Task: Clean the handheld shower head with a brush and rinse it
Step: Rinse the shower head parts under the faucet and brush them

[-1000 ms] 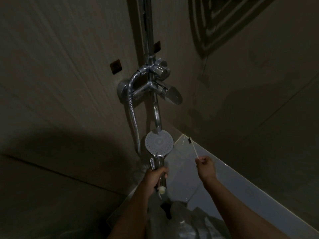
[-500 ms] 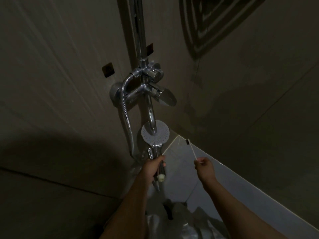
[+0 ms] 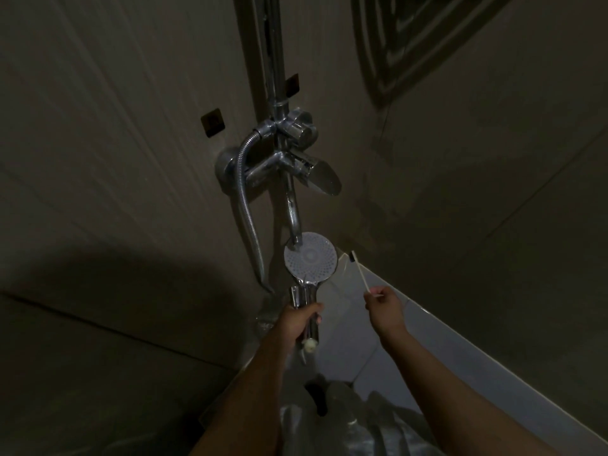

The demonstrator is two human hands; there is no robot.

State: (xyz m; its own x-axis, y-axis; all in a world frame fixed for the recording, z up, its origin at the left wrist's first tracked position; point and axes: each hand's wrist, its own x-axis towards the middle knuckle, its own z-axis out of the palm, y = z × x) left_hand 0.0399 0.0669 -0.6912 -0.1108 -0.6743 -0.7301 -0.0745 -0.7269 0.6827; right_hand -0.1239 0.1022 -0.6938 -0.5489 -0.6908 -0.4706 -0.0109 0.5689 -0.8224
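The handheld shower head point(image 3: 311, 256) has a round white nozzle face and a chrome handle, held upright with the face toward me. My left hand point(image 3: 301, 319) grips its handle low down. The spout tip of the wall tap overlaps the top left of the face. My right hand point(image 3: 383, 306) pinches the end of a thin white brush point(image 3: 360, 274) whose dark bristle tip points up, a little to the right of the shower head and apart from it.
A chrome mixer tap point(image 3: 289, 166) with a lever and riser pipe is fixed to the dark wall above. A metal hose point(image 3: 246, 209) loops down on its left. A pale tiled ledge point(image 3: 460, 350) runs along the right. Crumpled clear plastic point(image 3: 345, 419) lies below.
The shower head has shifted slightly so the spout now overlaps its top left edge. The brush hand has stayed to the right, the brush tip still off the face.
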